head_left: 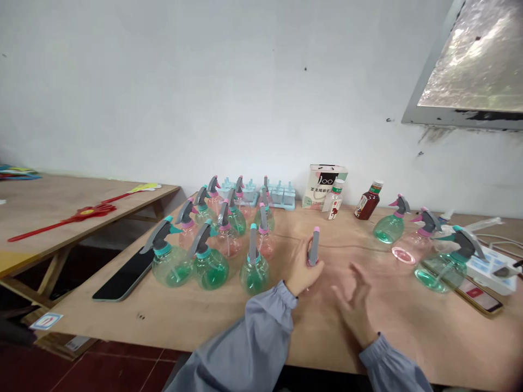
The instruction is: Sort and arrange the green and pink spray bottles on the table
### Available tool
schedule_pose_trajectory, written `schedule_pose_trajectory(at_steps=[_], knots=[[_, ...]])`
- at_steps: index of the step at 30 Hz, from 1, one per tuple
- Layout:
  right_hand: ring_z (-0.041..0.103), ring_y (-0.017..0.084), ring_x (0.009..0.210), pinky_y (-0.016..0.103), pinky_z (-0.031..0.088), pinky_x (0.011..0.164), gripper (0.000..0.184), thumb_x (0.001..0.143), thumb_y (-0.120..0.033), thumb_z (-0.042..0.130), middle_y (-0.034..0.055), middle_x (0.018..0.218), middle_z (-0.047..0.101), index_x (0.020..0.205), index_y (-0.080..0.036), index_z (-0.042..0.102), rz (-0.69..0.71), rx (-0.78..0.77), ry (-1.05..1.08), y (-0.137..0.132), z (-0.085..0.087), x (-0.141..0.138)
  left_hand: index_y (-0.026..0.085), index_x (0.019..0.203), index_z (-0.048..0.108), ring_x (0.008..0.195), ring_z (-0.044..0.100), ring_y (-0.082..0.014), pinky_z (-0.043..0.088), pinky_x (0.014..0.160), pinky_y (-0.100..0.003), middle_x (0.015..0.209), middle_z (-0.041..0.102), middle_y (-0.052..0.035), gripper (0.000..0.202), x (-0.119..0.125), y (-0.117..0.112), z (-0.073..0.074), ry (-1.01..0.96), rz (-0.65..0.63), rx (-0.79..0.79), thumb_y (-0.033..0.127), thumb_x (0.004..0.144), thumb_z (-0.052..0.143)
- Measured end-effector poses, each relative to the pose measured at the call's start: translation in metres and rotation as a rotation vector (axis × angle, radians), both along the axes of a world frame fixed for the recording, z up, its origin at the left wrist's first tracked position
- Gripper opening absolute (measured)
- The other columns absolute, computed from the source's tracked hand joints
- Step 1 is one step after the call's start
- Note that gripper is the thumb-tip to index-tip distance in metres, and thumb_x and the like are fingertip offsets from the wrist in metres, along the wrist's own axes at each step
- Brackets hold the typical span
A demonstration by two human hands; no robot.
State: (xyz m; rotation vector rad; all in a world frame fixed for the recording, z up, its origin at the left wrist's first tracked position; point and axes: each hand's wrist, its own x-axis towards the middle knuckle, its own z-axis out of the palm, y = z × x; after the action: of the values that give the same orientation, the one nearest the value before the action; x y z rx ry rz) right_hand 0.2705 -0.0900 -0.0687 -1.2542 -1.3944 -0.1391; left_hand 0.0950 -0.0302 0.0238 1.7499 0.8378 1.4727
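Observation:
My left hand (303, 270) is closed around the neck of a spray bottle with a grey trigger head (314, 247) and a pink nozzle tip. Most of that bottle's body is hidden behind the hand. To its right, my right hand (354, 307) is slightly blurred, its fingers apart and nothing in them. Left of my hands stand several spray bottles in rows, with green or pink see-through bodies; the nearest is a green spray bottle (254, 274). On the right are a green spray bottle (388, 226), a pink spray bottle (411, 245) and a larger-looking green spray bottle (443, 270).
A black phone (125, 275) lies at the table's left edge, another phone (480, 296) at the right beside a white power strip (492, 268). Along the wall are light-blue trays (281, 196), a paper bag (316, 185) and a red-brown drink bottle (369, 201). A second table (41, 218) stands left.

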Motion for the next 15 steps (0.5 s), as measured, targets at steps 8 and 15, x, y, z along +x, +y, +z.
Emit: schedule_pose_trajectory(at_steps=[8, 15], knots=[[0.042, 0.045, 0.133, 0.069, 0.036, 0.104, 0.078, 0.077, -0.048, 0.071, 0.0276, 0.135, 0.041, 0.141, -0.018, 0.038, -0.727, 0.463, 0.022, -0.016, 0.026, 0.229, 0.024, 0.134, 0.062, 0.091, 0.066, -0.0192, 0.051, 0.091, -0.036, 0.113, 0.075, -0.0057, 0.063, -0.036, 0.006, 0.013, -0.285, -0.344, -0.305, 0.031, 0.073, 0.075], [0.034, 0.048, 0.144, 0.064, 0.027, 0.116, 0.127, 0.058, -0.074, 0.079, 0.0404, 0.147, 0.031, 0.149, -0.004, 0.026, -0.611, 0.203, 0.175, 0.004, 0.009, 0.299, 0.019, 0.096, 0.073, 0.096, 0.071, -0.0228, 0.046, 0.104, -0.04, 0.088, 0.077, -0.0043, 0.037, -0.03, -0.003, 0.019, -0.317, -0.436, -0.308, 0.046, 0.071, 0.078]])
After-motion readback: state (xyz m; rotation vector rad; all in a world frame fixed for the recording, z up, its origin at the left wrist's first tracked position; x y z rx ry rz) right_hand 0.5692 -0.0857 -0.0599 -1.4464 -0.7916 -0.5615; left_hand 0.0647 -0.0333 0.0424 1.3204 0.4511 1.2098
